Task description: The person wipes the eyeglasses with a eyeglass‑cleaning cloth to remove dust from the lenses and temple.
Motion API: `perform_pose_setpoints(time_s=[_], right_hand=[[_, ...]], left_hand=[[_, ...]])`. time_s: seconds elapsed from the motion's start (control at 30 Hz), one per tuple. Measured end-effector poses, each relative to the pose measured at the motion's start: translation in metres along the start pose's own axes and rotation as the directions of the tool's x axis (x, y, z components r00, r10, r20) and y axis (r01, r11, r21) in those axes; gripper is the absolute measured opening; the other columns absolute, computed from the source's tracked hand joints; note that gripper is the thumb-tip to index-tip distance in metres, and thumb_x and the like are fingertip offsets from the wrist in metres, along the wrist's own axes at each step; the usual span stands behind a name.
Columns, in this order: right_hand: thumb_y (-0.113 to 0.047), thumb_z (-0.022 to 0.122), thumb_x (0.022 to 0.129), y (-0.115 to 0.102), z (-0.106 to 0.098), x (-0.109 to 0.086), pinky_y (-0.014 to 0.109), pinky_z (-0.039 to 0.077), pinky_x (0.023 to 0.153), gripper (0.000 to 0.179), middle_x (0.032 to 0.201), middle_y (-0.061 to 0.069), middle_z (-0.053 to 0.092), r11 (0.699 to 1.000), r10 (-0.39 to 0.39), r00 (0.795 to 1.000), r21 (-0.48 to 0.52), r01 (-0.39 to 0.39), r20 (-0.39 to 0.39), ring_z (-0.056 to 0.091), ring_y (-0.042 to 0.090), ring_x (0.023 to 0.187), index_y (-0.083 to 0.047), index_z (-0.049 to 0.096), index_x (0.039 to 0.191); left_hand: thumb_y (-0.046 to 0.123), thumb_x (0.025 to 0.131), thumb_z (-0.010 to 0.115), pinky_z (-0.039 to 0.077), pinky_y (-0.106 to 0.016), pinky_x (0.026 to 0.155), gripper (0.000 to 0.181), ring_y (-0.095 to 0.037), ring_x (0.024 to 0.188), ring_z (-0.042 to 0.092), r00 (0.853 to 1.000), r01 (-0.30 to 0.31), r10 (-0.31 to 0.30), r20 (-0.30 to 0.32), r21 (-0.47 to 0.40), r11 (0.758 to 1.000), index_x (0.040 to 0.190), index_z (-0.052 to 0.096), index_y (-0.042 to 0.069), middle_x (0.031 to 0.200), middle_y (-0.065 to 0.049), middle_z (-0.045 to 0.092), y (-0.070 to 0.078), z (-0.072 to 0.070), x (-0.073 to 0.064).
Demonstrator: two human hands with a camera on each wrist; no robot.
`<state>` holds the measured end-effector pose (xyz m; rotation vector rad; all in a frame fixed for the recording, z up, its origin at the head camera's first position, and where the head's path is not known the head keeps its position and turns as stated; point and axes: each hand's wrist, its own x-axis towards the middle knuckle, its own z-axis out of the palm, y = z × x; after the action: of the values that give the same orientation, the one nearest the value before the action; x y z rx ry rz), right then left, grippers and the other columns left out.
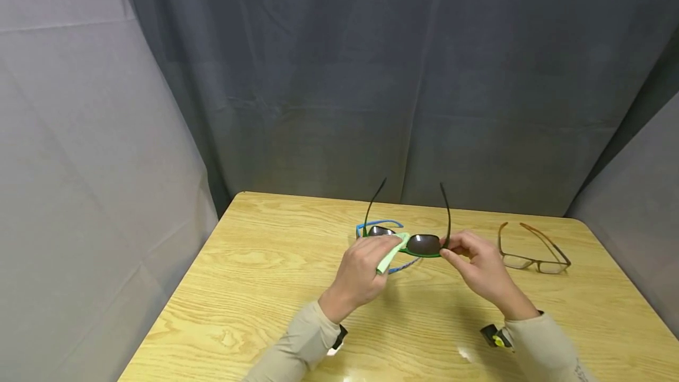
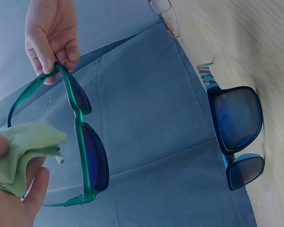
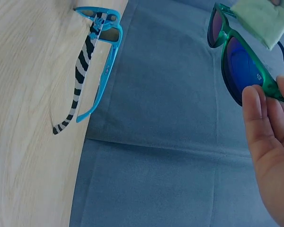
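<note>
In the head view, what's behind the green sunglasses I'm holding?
Blue sunglasses on the wooden table: parts of both arms show around the green sunglasses. Most of the blue front can't be seen, covered by the green sunglasses, the left hand and the green cloth.

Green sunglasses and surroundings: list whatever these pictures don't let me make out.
Head: part of the green sunglasses, behind cloth and left hand.
Head: much of the blue sunglasses, behind green sunglasses and left hand.
Left wrist: part of the brown glasses, cut off by top edge.
Right wrist: lens mark, too small to read.
</note>
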<state>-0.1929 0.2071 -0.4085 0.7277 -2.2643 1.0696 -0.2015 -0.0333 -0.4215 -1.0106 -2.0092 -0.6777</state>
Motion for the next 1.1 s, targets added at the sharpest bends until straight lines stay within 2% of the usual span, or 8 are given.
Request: perform_pose_setpoints(time_s=[0.2, 0.37, 0.53, 0.67, 0.83, 1.1], right_hand=[[0.018, 0.067, 0.075, -0.023, -0.001, 0.004, 0.013, 0.049, 0.066, 0.018, 0.077, 0.008, 0.063, 0.999, 0.004, 1.0, 0.046, -0.005, 0.015, 0.061, 0.011, 0.069, 0.005, 0.064, 0.087], [0.018, 0.066, 0.076, -0.023, 0.001, 0.003, 0.014, 0.049, 0.066, 0.019, 0.078, 0.01, 0.063, 0.996, 0.021, 1.0, 0.085, -0.023, 0.023, 0.061, 0.01, 0.071, 0.005, 0.064, 0.089], [0.019, 0.066, 0.075, -0.021, 0.003, 0.003, 0.016, 0.051, 0.065, 0.019, 0.078, 0.011, 0.063, 0.992, 0.006, 1.0, 0.123, -0.009, 0.029, 0.061, 0.013, 0.07, 0.006, 0.063, 0.089], [0.02, 0.065, 0.075, -0.022, 0.002, 0.003, 0.017, 0.051, 0.065, 0.019, 0.077, 0.013, 0.062, 0.99, -0.006, 0.999, 0.138, 0.001, 0.036, 0.062, 0.014, 0.07, 0.007, 0.063, 0.089], [0.019, 0.064, 0.077, -0.024, 0.001, 0.002, 0.016, 0.051, 0.064, 0.017, 0.078, 0.013, 0.062, 0.99, -0.02, 0.999, 0.138, 0.015, 0.034, 0.062, 0.016, 0.069, 0.007, 0.063, 0.09], [0.019, 0.065, 0.077, -0.024, -0.001, 0.002, 0.016, 0.049, 0.063, 0.017, 0.077, 0.014, 0.062, 0.983, -0.085, 0.996, 0.163, 0.083, 0.009, 0.061, 0.017, 0.068, 0.008, 0.063, 0.09]], left_hand=[[-0.006, 0.065, 0.056, 0.043, -0.025, 0.095, 0.054, -0.015, 0.109, 0.06, 1.0, 0.022, -0.022, -0.01, 0.028, 0.999, 0.116, 0.065, 0.007, 0.114, -0.004, 0.066, 0.001, 0.001, 0.002], [-0.006, 0.053, 0.058, 0.044, -0.027, 0.094, 0.064, -0.015, 0.11, 0.059, 1.0, -0.025, 0.024, 0.009, 0.12, 0.992, 0.115, 0.066, 0.007, 0.115, -0.003, 0.066, 0.0, 0.003, 0.003], [0.0, 0.058, 0.065, 0.044, -0.029, 0.094, 0.056, -0.015, 0.113, 0.057, 0.992, -0.106, 0.086, 0.088, 0.265, 0.959, 0.113, 0.067, 0.009, 0.118, -0.002, 0.064, 0.0, 0.006, 0.002], [0.004, 0.062, 0.067, 0.043, -0.032, 0.095, 0.052, -0.016, 0.115, 0.055, 0.982, -0.156, 0.11, 0.156, 0.319, 0.935, 0.114, 0.067, 0.01, 0.121, -0.001, 0.063, 0.002, 0.007, 0.001], [0.005, 0.065, 0.067, 0.041, -0.033, 0.098, 0.05, -0.018, 0.118, 0.053, 0.971, -0.179, 0.114, 0.21, 0.322, 0.93, 0.115, 0.067, 0.012, 0.123, 0.0, 0.062, 0.003, 0.009, 0.0], [0.008, 0.069, 0.067, 0.038, -0.034, 0.101, 0.047, -0.02, 0.122, 0.049, 0.948, -0.223, 0.126, 0.293, 0.327, 0.918, 0.115, 0.067, 0.015, 0.124, 0.003, 0.061, 0.004, 0.01, 0.002]])
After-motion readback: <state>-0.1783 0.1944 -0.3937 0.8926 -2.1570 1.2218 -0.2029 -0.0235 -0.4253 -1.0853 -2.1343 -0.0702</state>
